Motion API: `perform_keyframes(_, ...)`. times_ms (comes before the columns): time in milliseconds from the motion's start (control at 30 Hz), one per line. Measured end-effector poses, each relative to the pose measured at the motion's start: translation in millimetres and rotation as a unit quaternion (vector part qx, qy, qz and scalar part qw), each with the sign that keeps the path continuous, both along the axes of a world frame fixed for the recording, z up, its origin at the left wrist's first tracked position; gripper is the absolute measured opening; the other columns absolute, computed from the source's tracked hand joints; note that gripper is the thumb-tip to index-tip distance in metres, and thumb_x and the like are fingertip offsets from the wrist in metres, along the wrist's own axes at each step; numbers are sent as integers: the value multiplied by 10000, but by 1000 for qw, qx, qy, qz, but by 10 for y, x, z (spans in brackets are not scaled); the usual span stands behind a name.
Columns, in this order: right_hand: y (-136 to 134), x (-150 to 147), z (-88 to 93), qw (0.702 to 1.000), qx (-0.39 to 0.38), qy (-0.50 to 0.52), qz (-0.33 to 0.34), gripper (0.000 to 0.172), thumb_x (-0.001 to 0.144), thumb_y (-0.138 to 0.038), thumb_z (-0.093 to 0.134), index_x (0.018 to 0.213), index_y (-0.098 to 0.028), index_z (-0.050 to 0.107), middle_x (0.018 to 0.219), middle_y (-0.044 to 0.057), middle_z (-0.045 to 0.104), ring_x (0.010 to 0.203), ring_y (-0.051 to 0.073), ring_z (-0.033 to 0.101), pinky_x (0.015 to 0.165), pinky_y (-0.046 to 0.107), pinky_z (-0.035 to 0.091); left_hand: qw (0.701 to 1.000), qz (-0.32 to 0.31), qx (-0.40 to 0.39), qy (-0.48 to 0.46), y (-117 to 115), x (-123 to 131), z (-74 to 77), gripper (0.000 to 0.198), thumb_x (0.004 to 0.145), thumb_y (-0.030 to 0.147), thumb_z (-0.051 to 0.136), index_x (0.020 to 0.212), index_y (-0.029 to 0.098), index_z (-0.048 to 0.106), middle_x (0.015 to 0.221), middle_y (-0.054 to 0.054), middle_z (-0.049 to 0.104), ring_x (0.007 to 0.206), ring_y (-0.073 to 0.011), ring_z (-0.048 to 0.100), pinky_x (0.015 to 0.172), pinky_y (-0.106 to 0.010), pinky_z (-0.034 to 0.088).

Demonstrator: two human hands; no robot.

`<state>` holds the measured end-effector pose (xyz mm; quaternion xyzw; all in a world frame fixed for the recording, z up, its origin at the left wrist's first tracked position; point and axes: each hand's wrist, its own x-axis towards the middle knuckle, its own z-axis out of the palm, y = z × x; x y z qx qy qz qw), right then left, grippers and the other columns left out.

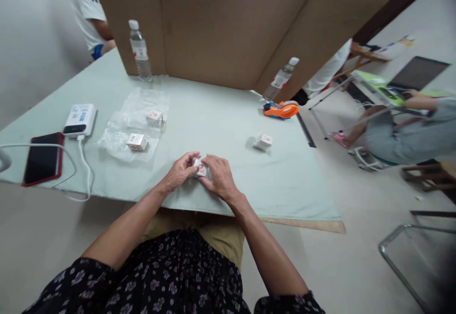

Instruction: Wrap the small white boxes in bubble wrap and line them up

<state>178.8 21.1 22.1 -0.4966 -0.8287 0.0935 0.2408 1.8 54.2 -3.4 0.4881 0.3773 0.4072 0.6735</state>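
Currently in both hands: one small box, clear wrap about it

Dial centred on the held box; twelve lies toward the cardboard panel (210, 29).

Item 1. Small box (201, 169), white with red print, at dial centre, close to the near table edge. Clear wrap (208, 173) shows around it; how far round it goes cannot be told.

Item 2. Left hand (178, 172), nine o'clock side. Thumb and fingers drawn narrow, pinching box and wrap.

Item 3. Right hand (221, 177), three o'clock side. Fingers curved over the far part, thumb at the near part, gap narrow, holding the same piece.

Item 4. Second box (264, 141), two o'clock, standing apart, apparently in clear wrap.

Item 5. Bubble wrap (119, 136), ten o'clock, bearing two further boxes (137, 142).

Item 6. Orange tape dispenser (287, 110), two o'clock, beyond the second box, untouched.

Assessment: the step in hand appears to be folding wrap around the box. The next move calls for one hand keeping the fold snug while the other tucks any loose edge, pressing gently so the carton corners stay square.
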Motion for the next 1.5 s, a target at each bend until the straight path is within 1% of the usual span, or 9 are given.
perform_keyframes(233, -140, 395, 73, 997, 21, 47, -65, 412, 773, -231, 648, 1179, -209, 581, 1215, 123, 668, 1179, 292, 589, 1004, 467, 429, 982, -19, 146, 121, -125, -57, -13, 768, 803, 402, 678, 1471, 171, 377, 1519, -177, 418, 1415, -313, 399, 1175, -506, 323)
perform_keyframes(433, -197, 1291, 232, 977, 37, 66, -201, 392, 757, -292, 664, 1135, -210, 602, 1165, 119, 686, 1107, 306, 625, 968, 485, 461, 898, 28, 327, 293, -325, 0, -148, 531, 812, 273, 623, 1326, 165, 544, 1335, -149, 585, 1278, -307, 518, 1108, -544, 408)
perform_keyframes(567, 240, 1506, 396, 978, 28, 7, -205, 396, 742, -292, 673, 1125, -209, 615, 1173, 120, 687, 1151, 322, 602, 967, 481, 448, 856, 30, 405, 319, -393, 64, -226, 475, 808, 192, 589, 1281, 164, 573, 1279, -138, 617, 1249, -298, 522, 1082, -541, 437)
perform_keyframes(767, 1074, 1661, 472, 967, -39, -132, -215, 396, 739, -304, 688, 1121, -210, 651, 1256, 132, 657, 1204, 340, 561, 947, 471, 429, 844, 35, 425, 324, -409, 76, -229, 392, 808, 142, 575, 1198, 166, 611, 1233, -129, 631, 1235, -284, 529, 1054, -511, 471)
perform_keyframes(933, 1170, 1754, 475, 950, -55, -247, -186, 437, 729, -306, 753, 1147, -217, 663, 1270, 140, 663, 1316, 372, 472, 1017, 524, 375, 845, 39, 427, 319, -412, 72, -215, 352, 807, 124, 580, 1151, 182, 623, 1230, -122, 629, 1246, -284, 525, 1050, -517, 477)
perform_keyframes(1033, 836, 1622, 542, 968, 4, -175, -179, 500, 767, -371, 738, 1227, -210, 629, 1312, 144, 639, 1318, 372, 477, 1024, 531, 391, 850, 51, 424, 310, -463, 68, -165, 347, 813, 122, 576, 1151, 188, 618, 1232, -124, 624, 1245, -287, 527, 1042, -524, 483)
perform_keyframes(1200, 74, 780, 397, 976, 32, 140, -165, 213, 895, -377, 591, 1041, -251, 682, 1139, 92, 703, 1125, 271, 625, 993, 464, 472, 877, 83, 399, 256, -713, 214, 87, 320, 866, 123, 527, 1164, 214, 603, 1185, -117, 628, 1126, -244, 597, 952, -447, 543)
perform_keyframes(1367, -45, -106, 146, 868, 0, 421, -264, 280, 914, -414, 511, 1013, -205, 669, 1264, 132, 636, 1172, 242, 599, 892, 388, 518, 897, 138, 378, 179, -887, 508, 341, 350, 859, 137, 554, 1202, 204, 555, 1164, -114, 608, 1114, -229, 592, 970, -406, 526)
perform_keyframes(1500, 23, -328, 120, 797, -51, 530, -285, 374, 908, -494, 481, 1044, -185, 642, 1295, 138, 628, 1123, 234, 629, 867, 371, 518, 911, 168, 352, 139, -983, 561, 354, 304, 839, 100, 525, 1130, 187, 549, 1081, -101, 618, 1027, -209, 607, 922, -380, 532)
